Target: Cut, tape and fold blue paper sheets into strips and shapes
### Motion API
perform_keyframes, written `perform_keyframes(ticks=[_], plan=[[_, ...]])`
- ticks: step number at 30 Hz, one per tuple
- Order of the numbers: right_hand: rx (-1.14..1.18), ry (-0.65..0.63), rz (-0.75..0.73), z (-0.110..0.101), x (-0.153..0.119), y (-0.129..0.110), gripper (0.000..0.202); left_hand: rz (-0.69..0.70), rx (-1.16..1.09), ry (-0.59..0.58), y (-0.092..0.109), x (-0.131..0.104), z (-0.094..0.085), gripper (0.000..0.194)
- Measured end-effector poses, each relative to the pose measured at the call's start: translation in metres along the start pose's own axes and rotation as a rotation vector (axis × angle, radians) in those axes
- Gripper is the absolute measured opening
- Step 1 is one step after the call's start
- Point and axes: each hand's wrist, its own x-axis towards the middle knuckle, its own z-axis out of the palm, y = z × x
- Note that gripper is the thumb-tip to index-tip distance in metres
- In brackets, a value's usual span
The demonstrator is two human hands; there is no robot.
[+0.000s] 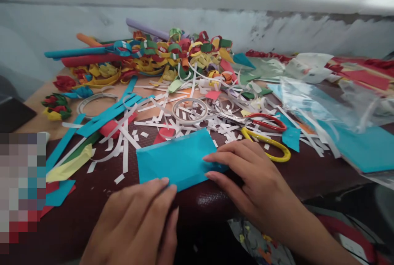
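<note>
A blue sheet of paper (175, 158) lies at the near edge of the dark red table, with a pale strip along its far edge. My left hand (138, 220) is on the paper's near left edge, fingers together on top and thumb lower down. At the paper's right end, my right hand (249, 170) has its index finger and thumb closed on it, beside a darker, turned part. Just beyond my right hand are scissors with one red and one yellow handle (281, 156). A roll of tape (190, 110) rests behind the paper among white scraps.
Paper chains (184, 47), rolled paper tubes (76, 51) and paper flowers (57, 106) are piled along the wall. Blue strips (107, 115) lie at left. Clear plastic (326, 101) covers blue sheets (366, 148) at right. A bag of scraps (258, 242) is below the table edge.
</note>
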Motion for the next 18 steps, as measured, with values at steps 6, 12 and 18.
perform_keyframes(ticks=[6,12,18], plan=[[0.095,-0.094,0.086,0.002,0.001,-0.011,0.011,-0.113,-0.030,-0.131,-0.009,0.026,-0.004,0.015],[-0.056,-0.128,0.108,0.007,0.004,-0.012,0.018,-0.087,0.032,-0.251,-0.012,0.023,-0.005,0.020],[-0.070,-0.148,0.102,0.006,0.003,-0.010,0.019,-0.103,0.021,-0.294,-0.015,0.022,-0.007,0.015]])
